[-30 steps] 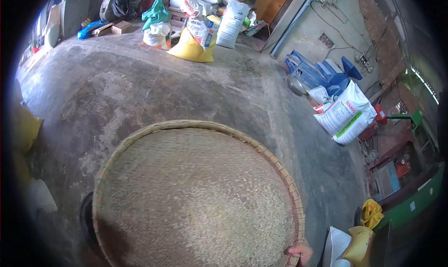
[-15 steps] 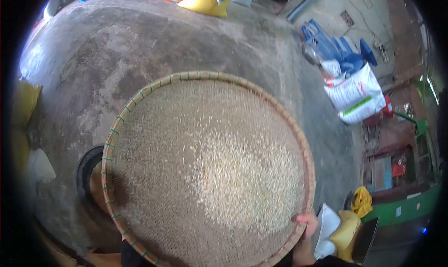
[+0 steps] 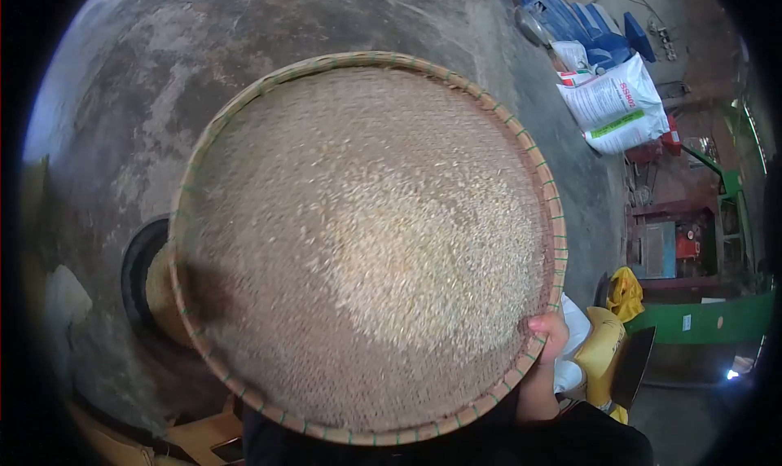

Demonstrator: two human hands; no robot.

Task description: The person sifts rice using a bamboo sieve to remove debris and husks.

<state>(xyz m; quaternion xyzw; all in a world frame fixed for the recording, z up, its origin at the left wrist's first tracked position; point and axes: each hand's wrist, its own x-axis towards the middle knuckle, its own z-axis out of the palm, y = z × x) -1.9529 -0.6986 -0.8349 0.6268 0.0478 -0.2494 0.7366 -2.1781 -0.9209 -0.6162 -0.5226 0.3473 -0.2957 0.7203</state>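
One broad stretch of stained grey concrete floor [image 3: 122,99] fills most of the view, mottled dark and pale, and it runs bare from the left side up to the far top edge. Along the right edge the room crowds in: blue plastic pieces [image 3: 570,18] near the top, a white printed sack [image 3: 615,103] lying just below them, then a green metal frame [image 3: 709,319] lower down with reddish clutter between. A yellow sack [image 3: 603,348] and a yellow cloth [image 3: 626,291] sit close beside the lower right rim of the tray.

Over the floor, a large round woven bamboo tray [image 3: 244,132] takes up the middle of the picture, its rim bound with green ties. Pale grain [image 3: 407,254] lies heaped toward its right and centre, blurred; the left part shows bare weave. Under the tray's left edge a dark round basin [image 3: 134,262] peeks out on the floor.

The right hand [image 3: 550,336] grips the tray's lower right rim, thumb over the top edge, fingers curled beneath and hidden. The left hand is out of sight behind the tray.
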